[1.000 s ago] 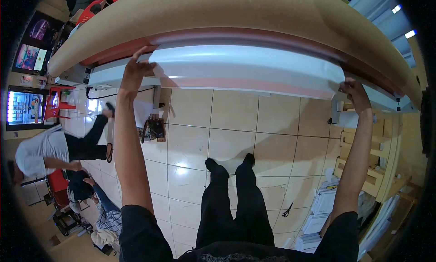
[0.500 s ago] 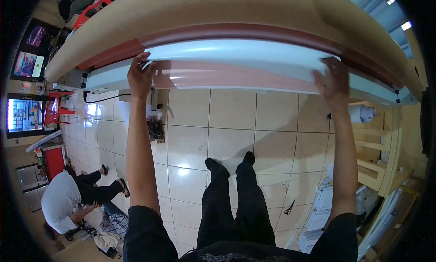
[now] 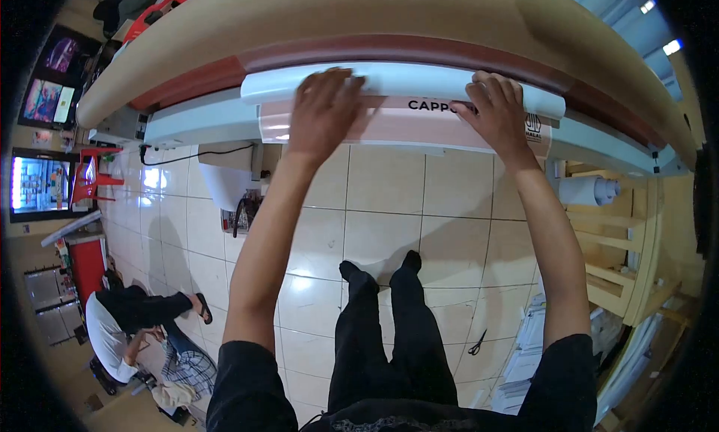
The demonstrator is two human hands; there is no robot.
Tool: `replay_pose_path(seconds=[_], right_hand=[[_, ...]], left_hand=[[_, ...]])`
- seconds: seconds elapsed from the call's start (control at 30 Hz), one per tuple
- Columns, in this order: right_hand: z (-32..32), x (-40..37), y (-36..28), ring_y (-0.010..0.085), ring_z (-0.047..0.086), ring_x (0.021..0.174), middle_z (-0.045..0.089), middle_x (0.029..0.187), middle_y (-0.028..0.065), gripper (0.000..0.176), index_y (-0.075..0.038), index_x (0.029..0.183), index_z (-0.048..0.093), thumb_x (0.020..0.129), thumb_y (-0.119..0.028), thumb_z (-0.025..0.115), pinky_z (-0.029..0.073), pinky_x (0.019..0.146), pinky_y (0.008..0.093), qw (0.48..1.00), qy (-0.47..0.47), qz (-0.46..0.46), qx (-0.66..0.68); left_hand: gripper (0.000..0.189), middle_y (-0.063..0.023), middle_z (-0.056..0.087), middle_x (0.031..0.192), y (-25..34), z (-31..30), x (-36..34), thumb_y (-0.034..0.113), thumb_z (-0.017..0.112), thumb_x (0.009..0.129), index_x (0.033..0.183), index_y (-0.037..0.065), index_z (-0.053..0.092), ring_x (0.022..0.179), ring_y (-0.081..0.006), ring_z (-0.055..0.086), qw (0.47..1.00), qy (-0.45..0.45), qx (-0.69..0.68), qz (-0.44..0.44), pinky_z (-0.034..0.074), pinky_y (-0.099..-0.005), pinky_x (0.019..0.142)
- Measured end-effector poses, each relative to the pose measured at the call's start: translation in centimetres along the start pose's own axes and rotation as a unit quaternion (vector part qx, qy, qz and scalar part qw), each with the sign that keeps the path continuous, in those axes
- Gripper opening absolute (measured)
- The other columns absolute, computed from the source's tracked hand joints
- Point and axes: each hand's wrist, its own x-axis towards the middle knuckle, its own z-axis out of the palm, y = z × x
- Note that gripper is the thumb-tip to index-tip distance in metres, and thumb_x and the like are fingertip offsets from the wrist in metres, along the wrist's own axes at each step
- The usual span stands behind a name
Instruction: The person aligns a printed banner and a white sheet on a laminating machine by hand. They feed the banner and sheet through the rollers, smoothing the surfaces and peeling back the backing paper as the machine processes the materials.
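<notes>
Your left hand [image 3: 327, 111] and your right hand [image 3: 496, 111] are both pressing with bent fingers on the white roll [image 3: 416, 81], above the pink printed sheet [image 3: 404, 123].

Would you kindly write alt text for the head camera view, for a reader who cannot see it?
A person's left hand and right hand are on a white roll lying along a pink printed sheet partly reading "CAPP". Scissors lie on the tiled floor near the person's legs.

My dark, plain clothes
I'm wearing black short sleeves [image 3: 251, 383], black trousers [image 3: 359, 335] and dark socks [image 3: 410, 260].
</notes>
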Motion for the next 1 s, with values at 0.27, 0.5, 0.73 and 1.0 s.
replay_pose_path(seconds=[0.27, 0.5, 0.73, 1.0], right_hand=[[0.8, 0.1, 0.2, 0.0219, 0.053, 0.113, 0.057, 0.121, 0.0029, 0.022, -0.013, 0.1, 0.062, 0.083, -0.022, 0.073, 0.041, 0.097, 0.0436, 0.999, 0.026, -0.031, -0.004], [0.6, 0.4, -0.3, 0.0214, 0.055, 0.111, 0.057, 0.117, 0.0022, 0.026, -0.013, 0.106, 0.06, 0.084, -0.018, 0.072, 0.042, 0.096, 0.0411, 0.999, 0.037, -0.024, -0.014], [1.4, 0.3, -0.2, 0.0222, 0.055, 0.11, 0.056, 0.114, 0.0017, 0.032, -0.014, 0.112, 0.059, 0.083, -0.016, 0.071, 0.047, 0.094, 0.0401, 0.999, 0.035, -0.031, 0.0], [2.0, 0.6, -0.5, 0.0229, 0.055, 0.113, 0.057, 0.117, 0.0024, 0.029, -0.014, 0.109, 0.06, 0.082, -0.016, 0.068, 0.048, 0.094, 0.0407, 0.999, 0.025, -0.029, -0.021]], left_hand=[[0.022, -0.0053, 0.062, 0.119, 0.4, 2.0, 1.9, 0.019, 0.067, 0.086, 0.106, 0.012, 0.061, 0.114, -0.0235, 0.059, 1.0, 0.012, 0.011, 0.026, 0.044, -0.0403, 0.097], [0.03, -0.005, 0.061, 0.122, 0.2, 2.4, 1.7, 0.019, 0.07, 0.084, 0.112, 0.013, 0.061, 0.116, -0.024, 0.058, 1.0, -0.005, -0.006, 0.027, 0.043, -0.0403, 0.098], [0.033, -0.0041, 0.063, 0.118, 0.0, 3.3, 1.8, 0.021, 0.072, 0.083, 0.113, 0.014, 0.061, 0.111, -0.0238, 0.06, 0.999, 0.009, 0.009, 0.034, 0.045, -0.0401, 0.094], [0.038, -0.0053, 0.064, 0.11, 0.0, 4.3, 2.2, 0.026, 0.078, 0.079, 0.111, 0.013, 0.061, 0.102, -0.0261, 0.062, 0.997, 0.057, 0.0, 0.042, 0.048, -0.0407, 0.086]])
